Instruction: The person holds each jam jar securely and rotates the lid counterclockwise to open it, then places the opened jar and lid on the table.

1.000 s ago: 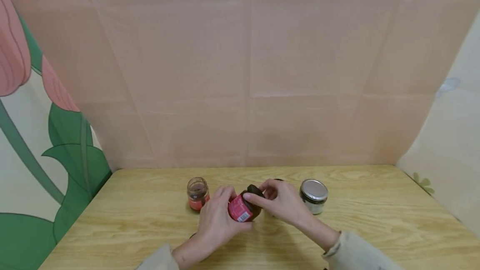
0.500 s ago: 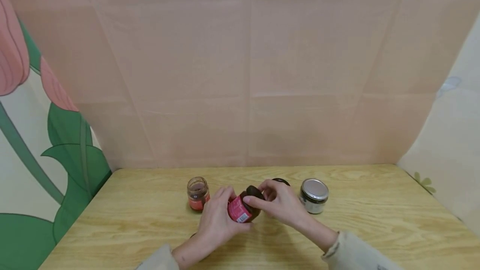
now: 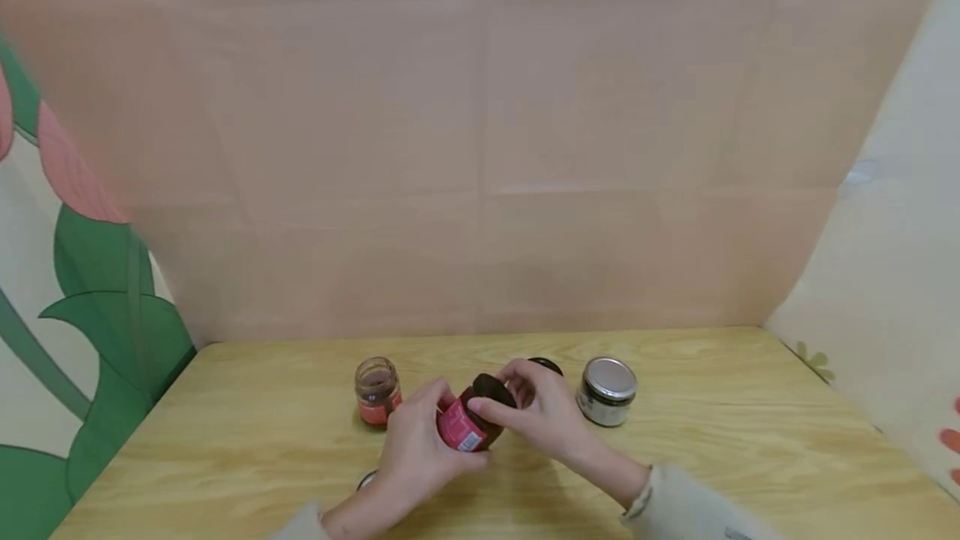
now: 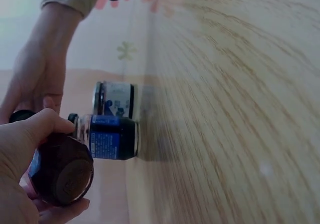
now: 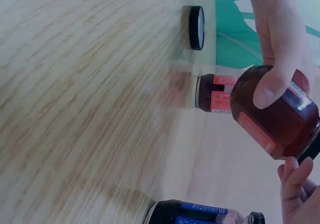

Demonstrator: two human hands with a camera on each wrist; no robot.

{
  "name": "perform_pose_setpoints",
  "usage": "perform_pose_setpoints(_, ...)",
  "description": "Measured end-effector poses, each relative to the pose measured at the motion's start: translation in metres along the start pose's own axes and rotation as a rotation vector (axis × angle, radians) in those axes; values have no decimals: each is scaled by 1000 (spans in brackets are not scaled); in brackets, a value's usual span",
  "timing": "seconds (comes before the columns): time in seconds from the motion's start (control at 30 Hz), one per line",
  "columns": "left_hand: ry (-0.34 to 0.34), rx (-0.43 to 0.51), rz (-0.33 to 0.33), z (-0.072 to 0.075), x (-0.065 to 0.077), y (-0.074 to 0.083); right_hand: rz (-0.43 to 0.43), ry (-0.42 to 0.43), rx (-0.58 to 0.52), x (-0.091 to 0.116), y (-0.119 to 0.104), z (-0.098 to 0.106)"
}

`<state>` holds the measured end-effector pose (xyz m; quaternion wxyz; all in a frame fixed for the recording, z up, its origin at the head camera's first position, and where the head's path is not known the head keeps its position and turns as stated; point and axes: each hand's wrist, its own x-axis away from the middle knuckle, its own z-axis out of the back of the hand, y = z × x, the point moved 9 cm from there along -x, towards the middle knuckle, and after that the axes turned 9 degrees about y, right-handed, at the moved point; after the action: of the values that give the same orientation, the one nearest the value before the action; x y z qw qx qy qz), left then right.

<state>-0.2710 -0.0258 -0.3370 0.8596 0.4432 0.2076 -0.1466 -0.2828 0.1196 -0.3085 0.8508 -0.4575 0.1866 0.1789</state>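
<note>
My left hand (image 3: pixel 420 440) grips a dark jar (image 3: pixel 462 426) with a pink-red label, held tilted above the table. The fingers and thumb of my right hand (image 3: pixel 551 411) pinch its black lid (image 3: pixel 492 390), at the jar's upper end. Whether the lid is loose from the rim cannot be told. In the left wrist view the jar's round base (image 4: pixel 73 181) faces the camera. The right wrist view has the left thumb (image 5: pixel 267 92) across the jar's side and the black lid (image 5: pixel 312 148) at its mouth, partly cut off by the frame.
An uncovered jar (image 3: pixel 377 394) with a red label stands left. A silver-lidded jar (image 3: pixel 609 391) stands right. Behind my right hand is a dark-topped jar (image 3: pixel 546 365), whose label looks blue in the left wrist view. A loose black lid (image 5: pixel 197 28) lies near my left forearm.
The head view has swung slightly right, so everything sits further left in it. Both hands keep their hold on the jar and lid; the lid looks slightly turned.
</note>
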Motion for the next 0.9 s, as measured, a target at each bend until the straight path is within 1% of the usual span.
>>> perform_pose_setpoints(0.07,-40,51,92,4,5,-9,145,-24,-14,2,-15,-6)
perform_pose_setpoints(0.1,-46,58,120,7,7,-13,212,-33,-16,4,-21,-7)
perform_pose_setpoints(0.17,-52,63,149,10,11,-17,312,-40,-2,8,-31,-8)
perform_pose_setpoints(0.2,-49,59,146,11,12,-17,330,-48,5,10,-33,-8)
perform_pose_setpoints(0.27,-25,19,107,12,11,-15,313,-46,20,11,-33,-6)
perform_pose_setpoints(0.33,-18,17,86,10,10,-13,283,-42,42,10,-31,-2)
perform_pose_setpoints(0.47,-11,28,80,6,6,-11,240,-60,59,9,-27,3)
perform_pose_setpoints(0.6,5,14,69,6,4,-11,232,-88,64,11,-24,4)
perform_pose_setpoints(0.9,10,7,54,6,5,-11,219,-164,63,11,-24,0)
